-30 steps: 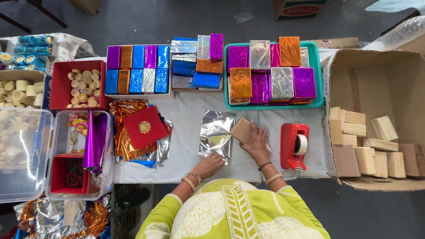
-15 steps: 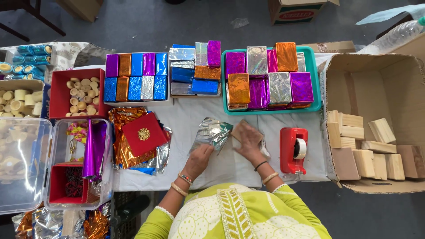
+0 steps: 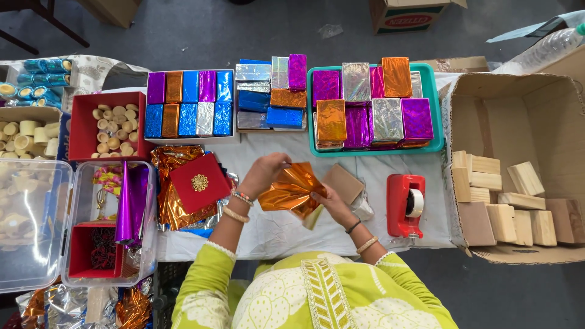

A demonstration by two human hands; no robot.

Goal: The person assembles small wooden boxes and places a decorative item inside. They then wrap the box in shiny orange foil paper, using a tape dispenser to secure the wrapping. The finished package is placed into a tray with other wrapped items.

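Silver foil seen a moment ago has been replaced by an orange foil sheet (image 3: 291,190), now pinched between the left hand (image 3: 263,173) and right hand (image 3: 331,201) above the tabletop (image 3: 274,231), suggesting wrapping of the wooden block (image 3: 343,183) beside it is under way.

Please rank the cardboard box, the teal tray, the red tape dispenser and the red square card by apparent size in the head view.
1. Cardboard box
2. Teal tray
3. Red square card
4. Red tape dispenser, only slightly smaller than the card.

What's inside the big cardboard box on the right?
The cardboard box holds plain wooden blocks piled along its near side; the far part shows bare cardboard. Whatever lies beneath the blocks is covered.
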